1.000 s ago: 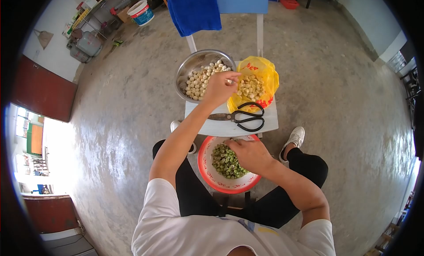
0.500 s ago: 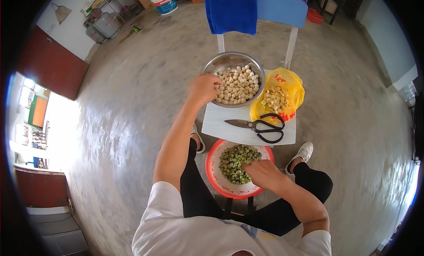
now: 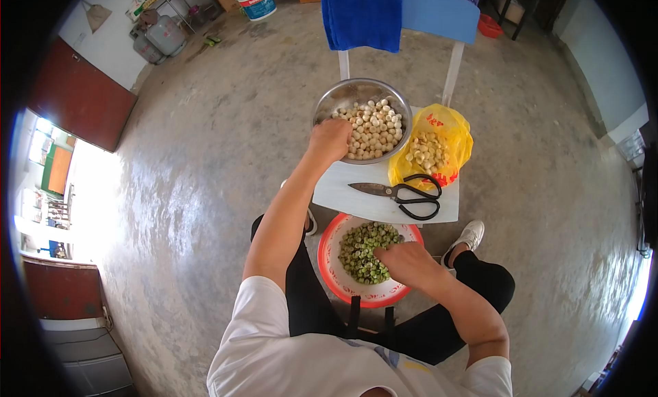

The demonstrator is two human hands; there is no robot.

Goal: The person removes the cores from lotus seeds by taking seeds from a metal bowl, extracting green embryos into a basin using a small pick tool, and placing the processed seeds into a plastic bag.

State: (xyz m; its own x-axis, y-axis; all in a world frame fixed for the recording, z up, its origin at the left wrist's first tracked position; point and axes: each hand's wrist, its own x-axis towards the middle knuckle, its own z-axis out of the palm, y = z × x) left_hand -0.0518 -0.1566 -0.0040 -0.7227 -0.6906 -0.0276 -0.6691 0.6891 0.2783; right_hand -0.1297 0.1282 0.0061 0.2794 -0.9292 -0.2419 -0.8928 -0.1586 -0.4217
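Observation:
My left hand (image 3: 330, 139) is at the left side of a steel bowl (image 3: 322, 101) of round cream-coloured pieces (image 3: 373, 133), its fingers closed over them; what they hold is hidden. Lower down, my right hand (image 3: 406, 263) reaches over a red-rimmed basin (image 3: 331, 277) of green pieces (image 3: 363, 256), fingers bent together at the pile's right edge. Whatever lies between them is too small to name. Black-handled scissors (image 3: 401, 195) lie on the white chair seat (image 3: 356, 198), beside a yellow plastic bag (image 3: 459, 140) with pale pieces in it.
A blue towel (image 3: 361, 17) hangs over the blue chair back (image 3: 439, 17). Farther off stand a white bucket (image 3: 256, 4), gas cylinders (image 3: 165, 35) and a red basket (image 3: 489, 26). My legs and shoes flank the basin.
My left hand has moved slightly right, farther over the cream-coloured pieces. My right hand stays at the green pile, shifted only a little.

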